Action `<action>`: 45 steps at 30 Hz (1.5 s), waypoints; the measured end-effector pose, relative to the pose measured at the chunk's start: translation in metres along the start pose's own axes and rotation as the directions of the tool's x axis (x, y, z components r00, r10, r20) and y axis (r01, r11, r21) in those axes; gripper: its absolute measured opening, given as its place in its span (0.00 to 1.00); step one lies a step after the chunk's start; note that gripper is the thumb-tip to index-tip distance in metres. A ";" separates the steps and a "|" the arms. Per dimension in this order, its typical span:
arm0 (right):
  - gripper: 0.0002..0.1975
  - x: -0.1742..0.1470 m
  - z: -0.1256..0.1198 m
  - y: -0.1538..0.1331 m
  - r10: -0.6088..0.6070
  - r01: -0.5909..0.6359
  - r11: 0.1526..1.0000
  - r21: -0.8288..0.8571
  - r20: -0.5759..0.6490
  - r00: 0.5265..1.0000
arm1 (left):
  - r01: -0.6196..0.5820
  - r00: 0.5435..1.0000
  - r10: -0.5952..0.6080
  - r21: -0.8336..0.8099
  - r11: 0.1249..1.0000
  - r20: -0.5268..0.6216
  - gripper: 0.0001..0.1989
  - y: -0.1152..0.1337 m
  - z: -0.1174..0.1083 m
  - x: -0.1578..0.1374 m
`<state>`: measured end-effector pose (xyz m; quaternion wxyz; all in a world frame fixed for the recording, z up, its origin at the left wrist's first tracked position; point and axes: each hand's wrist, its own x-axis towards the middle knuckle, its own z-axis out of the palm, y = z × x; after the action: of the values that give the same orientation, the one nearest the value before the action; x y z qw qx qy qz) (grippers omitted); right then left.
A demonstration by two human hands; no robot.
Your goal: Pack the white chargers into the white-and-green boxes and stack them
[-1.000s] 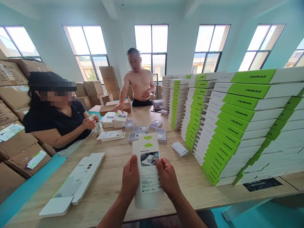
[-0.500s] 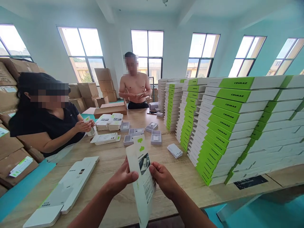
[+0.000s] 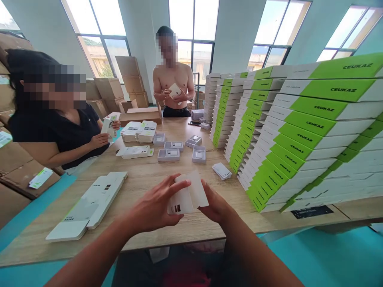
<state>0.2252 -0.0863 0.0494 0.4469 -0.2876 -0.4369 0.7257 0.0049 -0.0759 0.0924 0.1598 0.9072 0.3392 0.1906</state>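
Between my hands, above the table near its front edge, is a white cardboard box (image 3: 183, 199) with a flap standing up at its end. My left hand (image 3: 160, 201) grips it from the left, thumb and fingers around its sides. On the other side, my right hand (image 3: 214, 201) holds the raised flap edge, its fingers partly hidden behind the card. A pile of flat, unfolded printed cartons (image 3: 89, 203) lies on the table to the left. Beyond my hands sit several small white trays (image 3: 168, 154) with white devices in them, and a small stack of printed cards (image 3: 222, 170).
Tall stacks of white and green boxes (image 3: 302, 137) fill the right side of the wooden table (image 3: 143, 179). A co-worker (image 3: 56, 131) at the left and another person (image 3: 173, 87) across the table both handle cartons. Brown cardboard boxes (image 3: 109, 89) stand behind.
The carton, earlier upright with its printed side toward me, is now turned with its end up, and my left hand has shifted over it. My view has tilted down.
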 end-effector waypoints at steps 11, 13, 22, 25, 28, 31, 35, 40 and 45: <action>0.30 0.020 0.009 0.017 -0.019 -0.003 0.958 -0.287 -0.075 0.997 | -0.112 0.987 0.125 0.130 0.985 -0.097 0.41 -0.009 0.025 -0.008; 0.24 0.021 0.012 0.012 -0.080 0.033 0.931 -0.363 -0.114 0.990 | -0.090 0.984 0.119 0.206 0.974 -0.134 0.38 -0.009 0.030 -0.008; 0.23 0.007 0.016 -0.029 -0.238 0.216 0.463 -0.860 0.114 0.965 | -0.036 0.994 0.013 -0.208 0.977 -0.110 0.14 -0.015 -0.006 -0.012; 0.24 0.007 0.019 -0.038 -0.215 0.232 0.419 -0.878 0.152 0.965 | -0.043 0.997 0.027 -0.220 0.974 -0.077 0.18 -0.012 -0.017 -0.010; 0.24 0.008 0.022 -0.041 -0.175 0.219 0.443 -0.869 0.156 0.972 | -0.064 0.998 0.059 -0.254 0.965 -0.030 0.20 -0.009 -0.022 -0.007; 0.25 0.008 0.025 -0.042 -0.123 0.182 0.497 -0.848 0.139 0.983 | -0.058 0.996 0.075 -0.298 0.953 0.047 0.16 -0.005 -0.030 -0.005; 0.22 0.007 0.023 -0.051 -0.133 0.226 0.416 -0.881 0.187 0.973 | -0.039 0.988 0.070 -0.219 0.975 0.136 0.12 0.000 -0.044 -0.008; 0.18 0.008 0.022 -0.064 -0.170 0.320 0.093 -0.943 0.302 0.938 | -0.075 0.993 0.077 -0.032 0.997 0.084 0.11 0.001 -0.046 -0.011; 0.10 0.005 0.020 -0.054 -0.373 0.282 0.087 -0.955 0.232 0.899 | -0.142 0.987 0.138 0.042 0.989 0.086 0.24 -0.002 -0.038 -0.004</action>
<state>0.2281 -0.0772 0.1070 0.3224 -0.4254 -0.8329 0.1459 -0.0165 -0.0714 0.1243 0.1383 0.9395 0.2721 0.1553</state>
